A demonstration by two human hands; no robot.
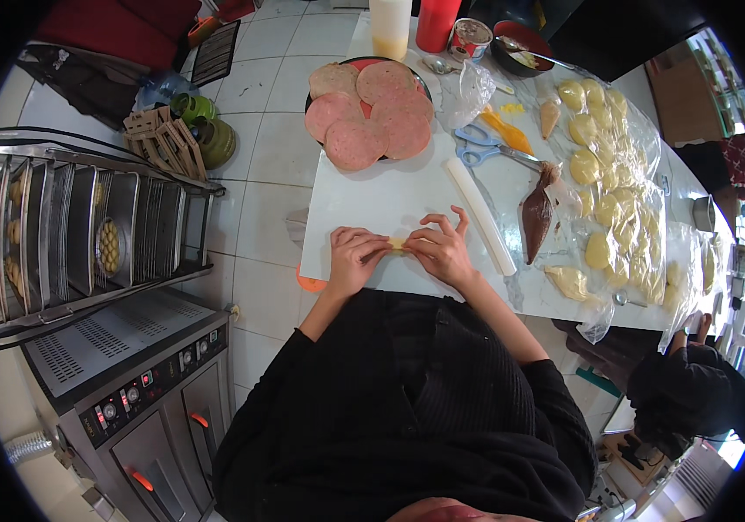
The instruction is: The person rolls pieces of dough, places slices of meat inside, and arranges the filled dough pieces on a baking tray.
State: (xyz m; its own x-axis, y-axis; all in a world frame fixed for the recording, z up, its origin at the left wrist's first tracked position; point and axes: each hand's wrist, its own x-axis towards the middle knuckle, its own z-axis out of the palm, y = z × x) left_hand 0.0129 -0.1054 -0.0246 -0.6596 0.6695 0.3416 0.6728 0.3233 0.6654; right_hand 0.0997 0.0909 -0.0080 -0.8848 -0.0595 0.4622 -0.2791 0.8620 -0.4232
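My left hand point(357, 257) and my right hand point(438, 248) pinch a small pale yellow dough strip point(397, 244) between their fingertips, low over the white worktable point(338, 209) near its front edge. A white rolling pin point(480, 217) lies just right of my right hand. Beyond my hands is a plate holding several pink meat slices point(357, 143). Farther right are blue-handled scissors point(477, 150), a brown piping bag point(536, 217) and several yellow dough balls point(595, 250) under clear plastic.
Bottles point(433, 26), a can point(470, 39) and a dark bowl point(520, 61) stand at the back. Left are a tray rack point(68, 226), gas cylinders point(211, 139) and a steel oven point(137, 383). Another person point(686, 391) is at the table's right.
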